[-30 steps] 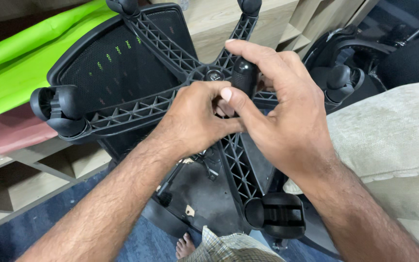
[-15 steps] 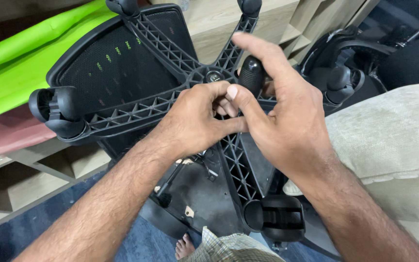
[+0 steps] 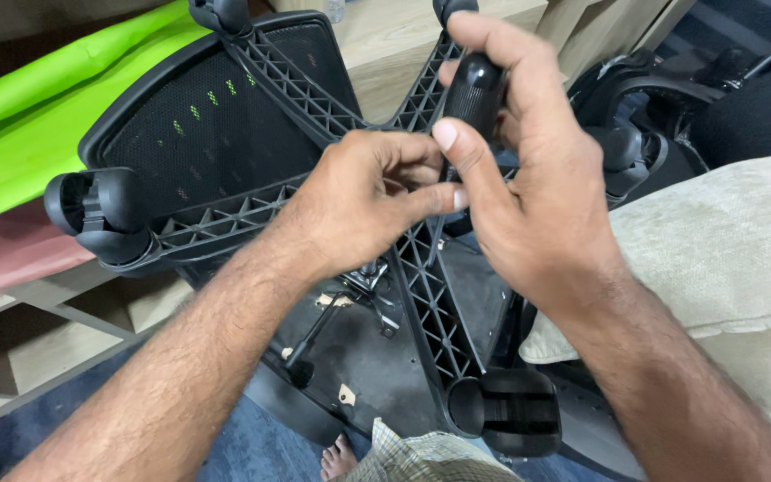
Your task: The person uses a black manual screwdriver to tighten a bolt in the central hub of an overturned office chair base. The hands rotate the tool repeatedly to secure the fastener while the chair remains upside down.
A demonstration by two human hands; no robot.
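The right hand (image 3: 528,192) is wrapped around a black tool handle (image 3: 472,89) above the hub of the upturned chair base (image 3: 252,214); the left hand (image 3: 363,205) pinches closed around the shaft below. A sideways slip could jab the left fingers. The tool's tip and the hub are hidden behind both hands.

blue carpet floor (image 3: 11,446), pale wooden shelving (image 3: 64,321), beige cushion (image 3: 725,250), perhaps a green sheet (image 3: 37,98).

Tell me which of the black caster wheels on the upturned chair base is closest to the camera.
The black caster wheel at the bottom centre, on the arm pointing toward the person. The left caster wheel and the others sit farther away.
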